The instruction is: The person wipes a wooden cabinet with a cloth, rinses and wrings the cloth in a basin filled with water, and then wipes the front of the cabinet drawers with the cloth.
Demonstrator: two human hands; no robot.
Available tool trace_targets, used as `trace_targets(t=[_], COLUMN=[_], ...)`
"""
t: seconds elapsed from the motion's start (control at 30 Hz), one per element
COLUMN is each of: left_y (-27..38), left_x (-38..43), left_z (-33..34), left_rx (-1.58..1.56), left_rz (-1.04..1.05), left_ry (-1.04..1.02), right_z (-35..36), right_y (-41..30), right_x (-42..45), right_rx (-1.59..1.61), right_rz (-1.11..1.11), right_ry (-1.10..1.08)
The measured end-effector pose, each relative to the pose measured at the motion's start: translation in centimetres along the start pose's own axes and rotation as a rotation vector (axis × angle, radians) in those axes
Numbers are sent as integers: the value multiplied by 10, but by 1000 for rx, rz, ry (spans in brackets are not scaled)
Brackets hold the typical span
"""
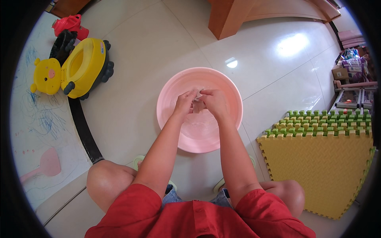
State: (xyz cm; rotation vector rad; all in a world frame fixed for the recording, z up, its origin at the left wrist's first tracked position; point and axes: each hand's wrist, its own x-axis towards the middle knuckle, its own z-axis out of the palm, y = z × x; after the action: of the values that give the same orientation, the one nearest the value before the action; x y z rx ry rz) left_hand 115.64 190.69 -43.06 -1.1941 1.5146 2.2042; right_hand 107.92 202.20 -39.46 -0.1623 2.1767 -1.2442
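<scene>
A round pink plastic basin [199, 146] stands on the tiled floor before me, with what looks like clear water in it. Over its middle, my left hand [185, 102] and my right hand [213, 102] hold a small pale wet cloth [198, 106] between them. Both hands have their fingers closed on it, the left from one side and the right from the other. Part of the cloth hangs below the fingers. Its full shape is hidden by my hands.
Yellow and green interlocking foam mats [315, 166] are stacked at right. A yellow bear-faced child's potty [84, 64] with its lid raised stands at left, near a red thermos jug [70, 26]. A wooden furniture leg [224, 22] rises beyond the basin. Packages [352, 68] lie far right.
</scene>
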Motion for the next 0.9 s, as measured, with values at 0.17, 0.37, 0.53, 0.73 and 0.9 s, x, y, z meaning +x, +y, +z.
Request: trace_targets(t=[0.17,0.37,0.53,0.73,0.9], left_y=[-4,-14,-9,-3,-9], left_x=[6,19,13,8,15], left_z=[-9,-20,-15,-2,-10], left_rx=[40,-46,-73,74,373], left_rz=[45,86,91,309,504], left_ry=[-108,-164,-222,-3,37], right_z=[-6,3,4,1,10], right_y=[10,46,40,58,71], right_x=[5,12,9,14,20], right_rx=[475,149,499,627,289], right_rz=[179,58,525,268,-18], right_ry=[-218,59,-1,7,39])
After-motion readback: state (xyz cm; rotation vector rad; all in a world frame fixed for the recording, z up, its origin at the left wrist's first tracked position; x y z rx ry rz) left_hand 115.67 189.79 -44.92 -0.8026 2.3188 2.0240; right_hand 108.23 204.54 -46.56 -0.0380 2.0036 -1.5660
